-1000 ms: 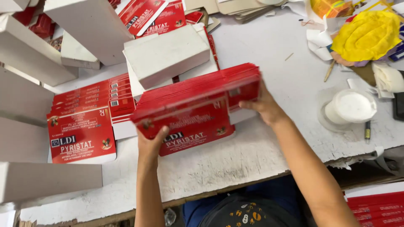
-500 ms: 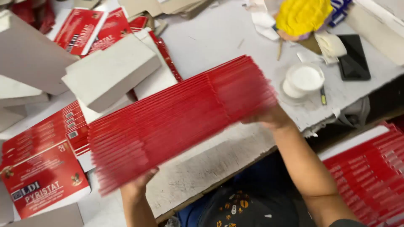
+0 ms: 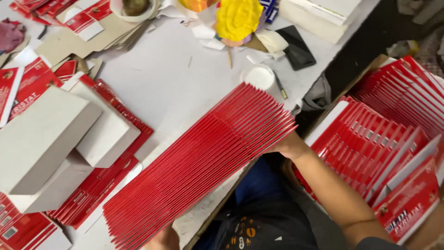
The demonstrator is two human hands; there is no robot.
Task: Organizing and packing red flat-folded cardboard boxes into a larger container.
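A long fanned stack of flat red cartons (image 3: 199, 162) is pressed between my two hands, stretching diagonally from the lower left to the upper right, lifted above the white table's edge. My right hand (image 3: 289, 146) grips its upper right end. My left hand (image 3: 162, 238) holds its lower left end, mostly hidden under the stack at the frame's bottom.
White blocks (image 3: 55, 143) rest on red cartons at the left. A box (image 3: 384, 143) of upright red cartons stands at the right. On the table (image 3: 175, 78) lie a white round lid (image 3: 259, 76), a black phone (image 3: 296, 48), a yellow cloth (image 3: 238, 18) and cardboard scraps.
The stack has been lifted off the table, spread out into a long fan and swung to the right, toward the box. The view has turned right with it.
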